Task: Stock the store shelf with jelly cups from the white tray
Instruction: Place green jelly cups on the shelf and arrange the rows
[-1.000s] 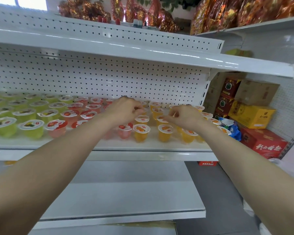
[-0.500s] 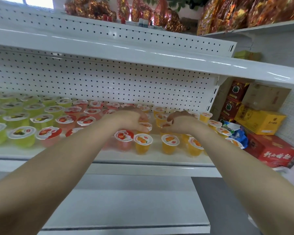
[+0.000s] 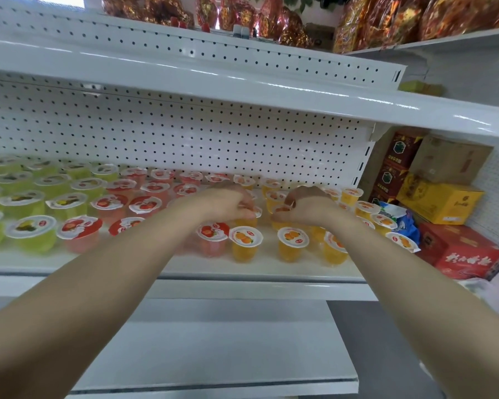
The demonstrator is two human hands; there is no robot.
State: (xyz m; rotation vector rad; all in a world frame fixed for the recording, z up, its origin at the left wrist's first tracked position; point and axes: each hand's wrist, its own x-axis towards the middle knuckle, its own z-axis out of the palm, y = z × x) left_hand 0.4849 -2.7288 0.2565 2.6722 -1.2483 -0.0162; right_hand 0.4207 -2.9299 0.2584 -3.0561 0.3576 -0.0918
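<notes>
Rows of jelly cups fill the white shelf (image 3: 185, 264): green cups (image 3: 31, 233) on the left, red cups (image 3: 79, 230) in the middle, orange cups (image 3: 245, 239) on the right. My left hand (image 3: 222, 203) reaches in over the second row, its fingers curled round the rim of an orange jelly cup (image 3: 255, 212). My right hand (image 3: 310, 207) is beside it and grips another orange jelly cup (image 3: 281, 210) from above. Both held cups sit low among the orange rows; whether they touch the shelf is hidden. The white tray is out of view.
An upper shelf (image 3: 242, 87) overhangs the hands, with a pegboard back wall behind the cups. To the right stand a blue bag (image 3: 398, 218), a yellow box (image 3: 441, 201) and a red box (image 3: 467, 254). A bare lower shelf (image 3: 213, 355) juts out below.
Both hands have sunk from above the orange cups down into the second row and drawn closer together, each still gripping its cup.
</notes>
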